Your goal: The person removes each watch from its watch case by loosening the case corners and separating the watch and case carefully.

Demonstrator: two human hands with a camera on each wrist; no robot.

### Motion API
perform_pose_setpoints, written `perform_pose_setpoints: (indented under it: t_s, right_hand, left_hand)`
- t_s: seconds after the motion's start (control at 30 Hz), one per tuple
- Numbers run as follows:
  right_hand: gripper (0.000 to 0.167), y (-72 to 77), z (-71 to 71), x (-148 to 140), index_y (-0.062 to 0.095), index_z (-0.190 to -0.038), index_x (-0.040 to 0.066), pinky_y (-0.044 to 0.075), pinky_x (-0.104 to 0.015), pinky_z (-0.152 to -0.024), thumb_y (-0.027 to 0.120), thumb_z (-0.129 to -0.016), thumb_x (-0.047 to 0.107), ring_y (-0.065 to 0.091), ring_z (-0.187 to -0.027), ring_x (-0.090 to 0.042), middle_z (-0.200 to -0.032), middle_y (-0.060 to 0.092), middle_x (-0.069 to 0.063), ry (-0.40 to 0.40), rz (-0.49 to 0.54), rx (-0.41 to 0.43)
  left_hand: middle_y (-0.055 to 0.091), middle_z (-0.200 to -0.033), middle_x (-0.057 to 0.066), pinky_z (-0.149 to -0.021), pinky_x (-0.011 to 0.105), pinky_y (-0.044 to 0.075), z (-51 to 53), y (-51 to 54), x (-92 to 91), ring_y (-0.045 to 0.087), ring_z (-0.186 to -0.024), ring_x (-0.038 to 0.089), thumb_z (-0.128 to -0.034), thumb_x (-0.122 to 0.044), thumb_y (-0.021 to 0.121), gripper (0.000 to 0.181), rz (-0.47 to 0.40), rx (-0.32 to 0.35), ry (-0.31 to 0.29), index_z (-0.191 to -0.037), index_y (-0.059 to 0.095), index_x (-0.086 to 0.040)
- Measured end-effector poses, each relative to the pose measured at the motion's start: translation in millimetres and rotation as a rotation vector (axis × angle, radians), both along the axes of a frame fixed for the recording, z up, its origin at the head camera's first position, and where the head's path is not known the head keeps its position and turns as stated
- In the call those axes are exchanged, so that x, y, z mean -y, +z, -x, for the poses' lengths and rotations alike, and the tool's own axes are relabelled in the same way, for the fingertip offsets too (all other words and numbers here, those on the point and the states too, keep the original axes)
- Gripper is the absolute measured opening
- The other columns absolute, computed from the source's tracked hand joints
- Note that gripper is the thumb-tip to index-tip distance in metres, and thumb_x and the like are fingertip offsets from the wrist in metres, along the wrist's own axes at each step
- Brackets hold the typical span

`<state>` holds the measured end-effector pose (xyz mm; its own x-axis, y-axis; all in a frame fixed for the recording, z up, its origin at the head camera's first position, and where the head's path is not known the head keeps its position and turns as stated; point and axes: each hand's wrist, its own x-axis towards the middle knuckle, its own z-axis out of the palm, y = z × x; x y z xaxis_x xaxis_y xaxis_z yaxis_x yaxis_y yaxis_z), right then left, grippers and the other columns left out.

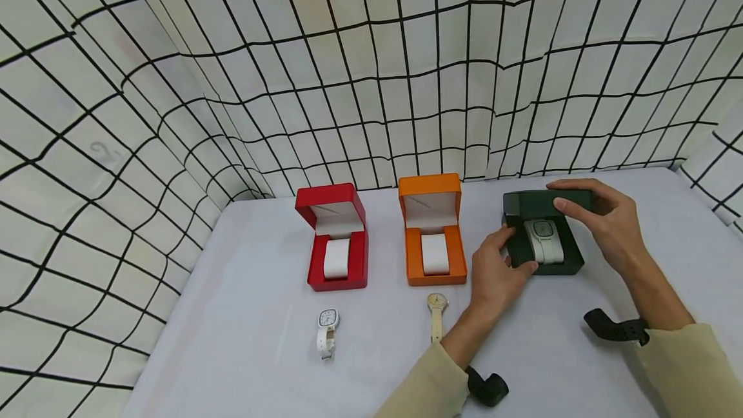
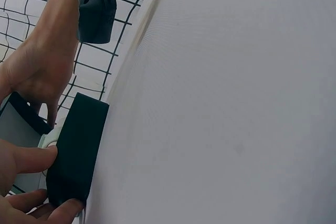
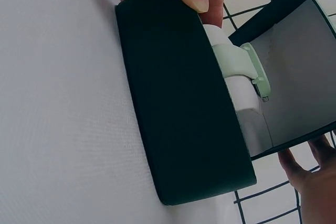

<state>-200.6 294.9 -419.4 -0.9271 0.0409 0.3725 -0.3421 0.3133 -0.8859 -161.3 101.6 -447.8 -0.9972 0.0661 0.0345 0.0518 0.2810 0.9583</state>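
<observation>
A dark green watch box (image 1: 571, 268) stands at the right of the table, its lid (image 1: 529, 205) partly raised. Inside, a pale green-white watch (image 1: 545, 242) is wrapped round a white cushion, most plainly seen in the right wrist view (image 3: 233, 60). My left hand (image 1: 495, 276) grips the base at its left front corner, thumb on the front face. With thumb and fingers my right hand (image 1: 612, 221) holds the lid by its right end. The left wrist view shows the box's front face (image 2: 79, 148) between left thumb and fingers.
Left of the green box stand an open orange box (image 1: 413, 269) and an open red box (image 1: 339, 284), each with a white cushion. A white watch (image 1: 327, 331) lies before the red box, a cream watch (image 1: 437, 315) before the orange one. Black-grid fabric (image 1: 371, 102) walls the table's back.
</observation>
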Motion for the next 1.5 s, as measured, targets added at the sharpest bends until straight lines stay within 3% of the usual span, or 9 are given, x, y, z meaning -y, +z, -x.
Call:
perform_pose_setpoints:
  t_s: [0.57, 0.77, 0.97, 1.2, 1.5]
  right_hand:
    - [0.035, 1.0, 6.8, -1, 0.068, -0.133, 0.005, 0.049, -0.010, -0.091, 0.071, -0.098, 0.009, 0.066, -0.107, 0.000, -0.122, 0.071, 0.018, -0.035, -0.014, 0.007]
    - [0.037, 3.3, 8.2, -4, 0.067, -0.135, 0.008, 0.049, -0.011, -0.089, 0.071, -0.097, 0.008, 0.065, -0.107, -0.002, -0.125, 0.070, 0.014, -0.006, -0.033, 0.023]
    - [0.044, 3.7, 8.2, -6, 0.063, -0.138, 0.005, 0.050, -0.012, -0.086, 0.072, -0.095, 0.003, 0.065, -0.104, -0.004, -0.122, 0.068, 0.014, 0.028, -0.038, 0.033]
    - [0.044, 4.4, 10.0, -7, 0.063, -0.139, 0.009, 0.049, -0.010, -0.086, 0.073, -0.096, 0.008, 0.066, -0.102, -0.002, -0.112, 0.068, 0.016, -0.013, -0.056, 0.057]
    - [0.047, 5.9, 18.1, -5, 0.060, -0.143, 0.012, 0.049, -0.010, -0.082, 0.070, -0.098, 0.005, 0.064, -0.096, -0.001, -0.113, 0.067, 0.019, 0.002, 0.011, 0.075]
  left_hand:
    - [0.058, -0.153, 0.002, -0.097, 0.015, 0.055, 0.7, 1.2, 0.6, 0.056, -0.138, 0.011, -0.0819, -0.003, 0.087, 0.060, 0.013, -0.013, -0.005, -0.138, 0.066, -0.009]
    - [0.057, -0.153, 0.002, -0.098, 0.016, 0.055, 1.5, 1.7, 0.8, 0.055, -0.138, 0.011, -0.0822, -0.003, 0.087, 0.061, 0.014, -0.011, -0.004, -0.139, 0.065, -0.009]
    - [0.057, -0.153, 0.001, -0.097, 0.015, 0.055, -0.2, 1.7, 0.0, 0.055, -0.138, 0.011, -0.0826, -0.003, 0.086, 0.061, 0.021, -0.006, -0.009, -0.139, 0.065, -0.010]
    - [0.058, -0.153, 0.002, -0.097, 0.015, 0.055, -0.2, 0.3, -0.2, 0.055, -0.138, 0.011, -0.0825, -0.003, 0.087, 0.061, 0.026, -0.020, -0.008, -0.139, 0.065, -0.009]
    - [0.059, -0.152, 0.002, -0.096, 0.014, 0.054, -0.7, 1.7, -0.4, 0.056, -0.137, 0.011, -0.0818, -0.003, 0.087, 0.061, 0.025, -0.020, -0.004, -0.139, 0.066, -0.010]
